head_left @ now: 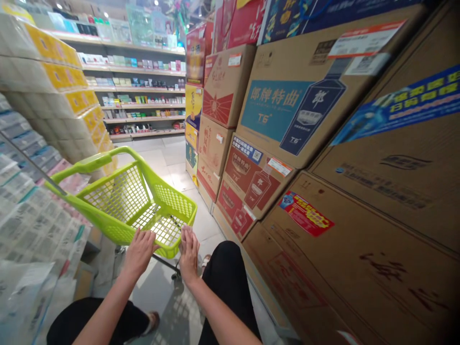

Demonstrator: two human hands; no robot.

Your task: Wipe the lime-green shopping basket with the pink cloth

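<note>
A lime-green plastic shopping cart stands before me in the aisle, tilted in my view. Its lattice basket shows a bare grid floor. My left hand is bent over the near rim, with the thumb pointing right along it. At the basket's near right corner, my right hand has its fingers curled against the edge. Part of its grip is hidden behind the fingers. The cart's handle arches up on the far left side, away from both hands.
Stacked cardboard cartons wall the right side closely. Packs of tissue paper are piled on the left, with more wrapped packs lower down. Shelves of small goods cross the back. Light floor tiles run between.
</note>
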